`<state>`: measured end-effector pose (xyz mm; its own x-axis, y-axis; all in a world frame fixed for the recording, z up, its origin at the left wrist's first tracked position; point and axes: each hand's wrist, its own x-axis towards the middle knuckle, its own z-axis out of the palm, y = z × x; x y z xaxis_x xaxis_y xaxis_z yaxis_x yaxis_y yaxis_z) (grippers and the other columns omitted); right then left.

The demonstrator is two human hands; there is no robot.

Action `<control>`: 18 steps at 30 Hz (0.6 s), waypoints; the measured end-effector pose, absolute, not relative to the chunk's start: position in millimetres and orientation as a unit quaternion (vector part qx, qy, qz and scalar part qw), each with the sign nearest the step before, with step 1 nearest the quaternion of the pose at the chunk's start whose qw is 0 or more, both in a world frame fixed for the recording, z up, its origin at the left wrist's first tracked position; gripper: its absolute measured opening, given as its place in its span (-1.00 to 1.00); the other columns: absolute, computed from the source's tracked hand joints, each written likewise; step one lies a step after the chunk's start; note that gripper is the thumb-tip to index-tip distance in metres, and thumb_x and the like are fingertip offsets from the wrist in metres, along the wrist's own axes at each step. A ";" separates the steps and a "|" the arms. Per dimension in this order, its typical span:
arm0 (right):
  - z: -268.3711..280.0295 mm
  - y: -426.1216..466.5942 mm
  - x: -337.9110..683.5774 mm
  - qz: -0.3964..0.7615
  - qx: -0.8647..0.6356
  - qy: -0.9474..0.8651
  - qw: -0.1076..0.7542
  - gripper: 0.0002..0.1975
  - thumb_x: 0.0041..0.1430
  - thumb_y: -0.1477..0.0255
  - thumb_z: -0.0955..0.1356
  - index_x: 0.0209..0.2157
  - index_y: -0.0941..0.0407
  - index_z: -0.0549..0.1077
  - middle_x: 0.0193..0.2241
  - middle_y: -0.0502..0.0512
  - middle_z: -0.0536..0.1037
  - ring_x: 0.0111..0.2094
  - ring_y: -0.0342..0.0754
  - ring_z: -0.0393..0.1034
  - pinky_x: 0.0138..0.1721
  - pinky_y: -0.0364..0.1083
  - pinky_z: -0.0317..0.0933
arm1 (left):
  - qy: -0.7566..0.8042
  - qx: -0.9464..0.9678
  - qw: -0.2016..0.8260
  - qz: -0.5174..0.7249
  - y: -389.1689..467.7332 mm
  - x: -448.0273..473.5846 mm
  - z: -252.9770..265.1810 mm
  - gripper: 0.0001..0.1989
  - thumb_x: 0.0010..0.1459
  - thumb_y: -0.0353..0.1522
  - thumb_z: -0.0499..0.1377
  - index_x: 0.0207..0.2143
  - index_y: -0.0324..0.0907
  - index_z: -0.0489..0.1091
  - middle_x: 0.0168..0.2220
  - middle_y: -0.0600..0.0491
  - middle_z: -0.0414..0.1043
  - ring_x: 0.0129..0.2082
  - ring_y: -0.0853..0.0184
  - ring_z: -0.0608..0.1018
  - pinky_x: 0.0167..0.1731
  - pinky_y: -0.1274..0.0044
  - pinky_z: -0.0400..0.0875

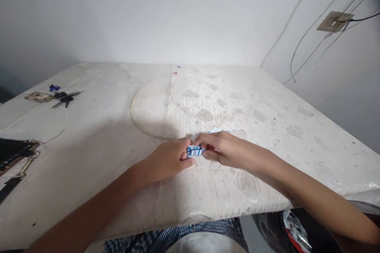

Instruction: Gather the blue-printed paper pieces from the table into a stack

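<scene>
Near the front middle of the table, a small blue-and-white printed paper or card piece (195, 152) sits between my two hands. My left hand (172, 158) grips its left end, thumb towards me and fingers curled behind. From the right, my right hand (222, 147) pinches the same piece with thumb and forefinger. More blue-and-white printed material (218, 130) shows behind the right hand; whether it joins the held piece I cannot tell. My fingers hide much of the piece, and its exact kind is unclear.
The table (118, 87) has a clear plastic cover. Keys (63, 97) and a crumpled blue scrap (54, 87) lie at the left. A black bag or pouch (14, 154) with a metal clip is nearer. A dark bin (267, 227) stands below right; cables hang from a wall socket (334, 21).
</scene>
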<state>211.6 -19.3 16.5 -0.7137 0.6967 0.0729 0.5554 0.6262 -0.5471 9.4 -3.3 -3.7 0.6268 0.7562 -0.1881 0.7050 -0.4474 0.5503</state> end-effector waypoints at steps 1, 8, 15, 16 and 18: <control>14.5 -20.2 210.8 0.235 -0.352 -0.895 0.139 -0.70 0.12 0.69 0.21 -0.11 0.18 0.30 -0.32 0.07 0.43 -0.41 -0.15 0.27 -0.41 -0.16 0.10 | 0.430 0.850 0.302 0.048 -3.9 9.6 -3.2 -0.84 0.07 -0.27 0.05 -0.43 -0.15 0.13 -0.53 0.20 0.26 -0.54 0.42 0.30 -0.56 0.58 0.06; 2.4 -19.4 204.3 0.111 -0.356 -0.921 0.116 -0.86 0.12 0.64 0.18 -0.34 0.18 0.30 -0.40 0.10 0.35 -0.38 -0.08 0.21 -0.41 -0.13 0.06 | 0.427 0.853 0.295 0.044 -2.8 10.2 -5.8 -0.84 0.10 -0.23 0.05 -0.39 -0.14 0.19 -0.55 0.20 0.26 -0.55 0.41 0.31 -0.57 0.57 0.06; 2.0 -17.3 208.3 0.203 -0.385 -0.887 0.157 -0.72 0.10 0.54 0.26 -0.12 0.15 0.18 -0.19 0.15 0.33 -0.37 -0.13 0.23 -0.39 -0.16 0.09 | 0.423 0.872 0.235 0.078 -6.3 13.6 -11.3 -0.87 0.15 -0.32 -0.02 -0.39 -0.16 0.25 -0.51 0.14 0.30 -0.53 0.39 0.33 -0.55 0.56 0.06; 1.6 -16.4 209.4 0.228 -0.382 -0.882 0.156 -0.72 0.11 0.54 0.26 -0.12 0.14 0.17 -0.21 0.12 0.34 -0.38 -0.14 0.23 -0.38 -0.16 0.10 | 0.423 0.869 0.242 0.085 -6.6 14.1 -11.4 -0.88 0.14 -0.33 -0.01 -0.39 -0.16 0.25 -0.53 0.15 0.29 -0.54 0.40 0.32 -0.56 0.56 0.05; 0.2 -14.6 210.5 0.267 -0.376 -0.875 0.147 -0.74 0.12 0.58 0.23 -0.14 0.12 0.16 -0.30 0.05 0.37 -0.41 -0.16 0.23 -0.40 -0.17 0.08 | 0.425 0.860 0.265 0.098 -6.7 14.5 -11.5 -0.90 0.11 -0.34 0.01 -0.39 -0.16 0.27 -0.57 0.17 0.25 -0.58 0.42 0.29 -0.59 0.58 0.04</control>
<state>210.5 -14.6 0.2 -0.6746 0.7360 0.0568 0.5787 0.5751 -0.5783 14.5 -6.7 -11.5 0.6189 0.7834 -0.0574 0.6793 -0.4972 0.5398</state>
